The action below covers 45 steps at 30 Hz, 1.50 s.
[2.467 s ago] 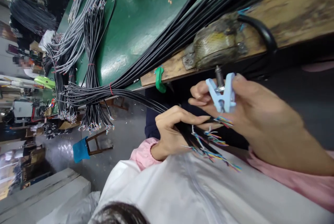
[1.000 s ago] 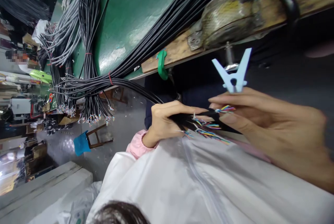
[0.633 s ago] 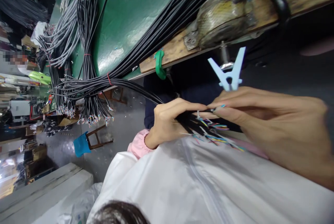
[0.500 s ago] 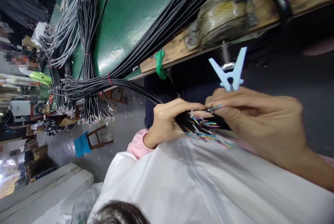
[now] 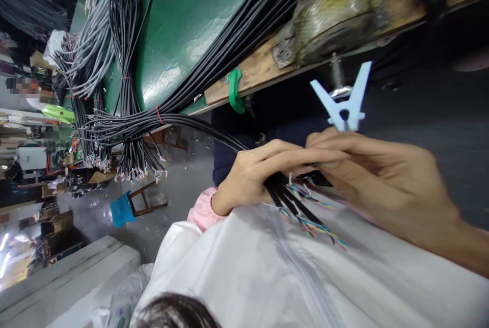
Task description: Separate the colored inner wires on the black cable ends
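My left hand (image 5: 255,170) is closed around a bunch of black cables (image 5: 292,198), whose stripped ends show thin coloured wires (image 5: 324,231) fanning out over my lap. Its forefinger reaches across to the fingertips of my right hand (image 5: 385,180). That right hand is pinched; a bit of cable end seems to lie between the fingertips, mostly hidden by fingers. A light blue plastic clip (image 5: 344,106) sticks up just behind the right fingers, and I cannot tell whether they touch it. From my left hand the cables run back to a red-tied bundle (image 5: 164,116) at the table edge.
Black and grey cable bundles (image 5: 126,43) lie across the green table (image 5: 179,22). A tape-wrapped machine (image 5: 332,17) and a green clamp (image 5: 236,91) sit on the wooden edge. A blue stool (image 5: 123,210) stands on the floor at left. Another person (image 5: 34,99) is far left.
My left forefinger has stretched right over the right fingertips, covering the coloured wire end that showed there. The held cable ends have shifted slightly down and right.
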{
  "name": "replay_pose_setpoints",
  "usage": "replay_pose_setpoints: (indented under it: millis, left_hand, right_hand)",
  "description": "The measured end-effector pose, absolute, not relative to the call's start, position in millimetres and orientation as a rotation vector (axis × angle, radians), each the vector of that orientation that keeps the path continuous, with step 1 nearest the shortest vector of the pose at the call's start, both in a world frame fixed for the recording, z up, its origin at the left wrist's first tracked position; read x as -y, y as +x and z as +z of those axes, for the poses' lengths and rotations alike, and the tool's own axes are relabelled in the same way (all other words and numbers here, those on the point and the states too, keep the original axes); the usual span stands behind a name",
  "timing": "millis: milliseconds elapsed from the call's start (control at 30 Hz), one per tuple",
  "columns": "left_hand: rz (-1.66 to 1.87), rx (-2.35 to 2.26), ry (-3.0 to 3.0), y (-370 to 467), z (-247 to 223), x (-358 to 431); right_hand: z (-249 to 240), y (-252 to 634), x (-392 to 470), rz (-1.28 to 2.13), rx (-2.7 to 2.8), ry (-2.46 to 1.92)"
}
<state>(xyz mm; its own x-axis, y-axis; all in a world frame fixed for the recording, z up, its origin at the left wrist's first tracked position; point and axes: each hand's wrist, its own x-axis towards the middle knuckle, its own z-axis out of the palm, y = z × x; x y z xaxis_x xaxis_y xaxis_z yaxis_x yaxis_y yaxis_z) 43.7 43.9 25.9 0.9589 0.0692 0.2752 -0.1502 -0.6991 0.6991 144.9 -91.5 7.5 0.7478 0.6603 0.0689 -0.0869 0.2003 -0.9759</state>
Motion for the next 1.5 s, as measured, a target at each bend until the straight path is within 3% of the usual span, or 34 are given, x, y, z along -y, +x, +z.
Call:
replay_pose_setpoints:
  millis: [167, 300, 733, 867, 1000, 1167, 1300, 1500]
  left_hand:
    - [0.473, 0.248, 2.294, 45.5, 20.2, -50.7]
    - [0.538, 0.278, 2.247, 42.9, 10.8, -51.9]
    - [0.442, -0.051, 2.171, 44.7, 13.7, -45.2]
    - [0.551, 0.005, 2.113, 49.5, 10.3, -43.1]
    - [0.737, -0.017, 2.116, 54.1, 1.7, -41.0]
    - [0.755, -0.127, 2.015, 65.5, 9.5, -36.6]
    - [0.848, -0.161, 1.970, 74.5, 19.0, -33.3]
    - [0.637, -0.246, 2.052, 75.5, 14.1, -36.3]
  right_hand:
    - [9.0, 145.5, 96.0, 0.302, 0.770, -1.434]
    - [8.8, 144.5, 103.1, 0.271, 0.554, -1.561]
    - [17.0, 147.3, 100.9, 0.044, 0.872, -1.631]
    - [4.0, 165.8, 99.8, 0.194, 0.905, -1.510]
    - [6.4, 181.3, 84.7, 0.469, 0.560, -1.479]
    - [20.9, 186.2, 60.4, 0.958, 0.291, -1.021]
    - [14.0, 191.6, 52.7, 0.989, 0.227, -0.928]
    - [10.6, 195.1, 50.8, 1.069, 0.306, -0.912]
